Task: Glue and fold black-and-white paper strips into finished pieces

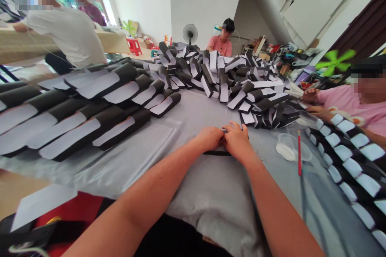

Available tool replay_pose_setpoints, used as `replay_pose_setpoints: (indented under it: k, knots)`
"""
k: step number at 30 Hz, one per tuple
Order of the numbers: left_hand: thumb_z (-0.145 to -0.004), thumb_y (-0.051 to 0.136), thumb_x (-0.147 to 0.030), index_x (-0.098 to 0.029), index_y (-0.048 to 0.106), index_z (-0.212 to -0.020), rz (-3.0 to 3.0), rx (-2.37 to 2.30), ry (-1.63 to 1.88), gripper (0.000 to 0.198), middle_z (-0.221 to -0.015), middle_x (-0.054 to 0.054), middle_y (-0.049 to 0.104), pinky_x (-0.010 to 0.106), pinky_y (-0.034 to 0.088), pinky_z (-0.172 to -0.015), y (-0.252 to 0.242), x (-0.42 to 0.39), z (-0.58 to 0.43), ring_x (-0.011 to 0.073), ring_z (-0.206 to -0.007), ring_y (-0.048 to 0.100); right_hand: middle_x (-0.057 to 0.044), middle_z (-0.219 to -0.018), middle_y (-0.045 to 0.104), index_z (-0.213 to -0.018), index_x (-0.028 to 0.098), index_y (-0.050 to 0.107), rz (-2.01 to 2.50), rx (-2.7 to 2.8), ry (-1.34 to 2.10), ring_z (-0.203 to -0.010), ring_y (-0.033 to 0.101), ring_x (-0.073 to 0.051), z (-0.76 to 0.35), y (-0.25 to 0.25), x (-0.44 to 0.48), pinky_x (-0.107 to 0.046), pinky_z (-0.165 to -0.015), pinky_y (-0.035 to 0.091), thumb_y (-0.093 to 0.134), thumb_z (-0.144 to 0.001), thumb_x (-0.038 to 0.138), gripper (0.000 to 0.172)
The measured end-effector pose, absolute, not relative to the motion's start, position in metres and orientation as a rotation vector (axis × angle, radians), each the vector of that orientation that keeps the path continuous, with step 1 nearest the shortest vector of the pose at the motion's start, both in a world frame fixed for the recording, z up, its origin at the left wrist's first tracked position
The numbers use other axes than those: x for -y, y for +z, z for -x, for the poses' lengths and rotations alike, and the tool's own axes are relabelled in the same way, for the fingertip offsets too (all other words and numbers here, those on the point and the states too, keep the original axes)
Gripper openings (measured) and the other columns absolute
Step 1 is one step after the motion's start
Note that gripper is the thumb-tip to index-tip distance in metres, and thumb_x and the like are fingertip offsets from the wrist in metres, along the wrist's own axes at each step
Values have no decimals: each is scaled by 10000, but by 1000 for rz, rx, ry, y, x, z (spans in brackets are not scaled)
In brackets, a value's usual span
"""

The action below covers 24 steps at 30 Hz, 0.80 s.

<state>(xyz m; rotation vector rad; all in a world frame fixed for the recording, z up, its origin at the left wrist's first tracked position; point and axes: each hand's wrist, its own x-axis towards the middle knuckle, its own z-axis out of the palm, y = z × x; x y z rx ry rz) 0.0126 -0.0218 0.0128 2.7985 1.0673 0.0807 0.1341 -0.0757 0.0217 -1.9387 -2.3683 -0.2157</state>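
Left hand and right hand at one black piece

Both curl inward over the piece, centre of frame; whether either grips it cannot be told. Even pressure should keep its edge straight. Beyond, upper centre: heaped black-and-white cartons.

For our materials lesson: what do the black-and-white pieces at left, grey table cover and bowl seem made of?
Black-and-white pieces: probably matte paper or thin card, given the crisp edges and dull faces.
Grey table cover: perhaps coated cloth or plastic sheeting, with a soft sheen and creases.
Bowl: likely clear, smooth plastic, since the table shows through; glass remains possible.
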Motion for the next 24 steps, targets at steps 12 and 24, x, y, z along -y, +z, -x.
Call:
replay_pose_setpoints:
  k: [12, 24]
  knots:
    - [-803, 562, -230, -192, 702, -898, -2769, -1090, 37, 173, -899, 84, 718, 298, 492, -787, 15, 23, -11, 234, -929, 662, -52, -1313, 576, -963, 269, 741, 1980, 1995, -225, -1292, 389, -323, -165, 54, 81, -499, -1001, 338, 604, -779, 251, 230]
    - [-820, 554, -244, -184, 696, -913, -2761, -1123, -51, 180, -940, 101, 709, 314, 491, -753, 23, 26, -13, 252, -930, 659, -88, -972, 716, -974, 177, 710, 2338, 1798, 242, -879, 650, -212, -200, 61, 82, -287, -725, 438, 510, -821, 291, 276]
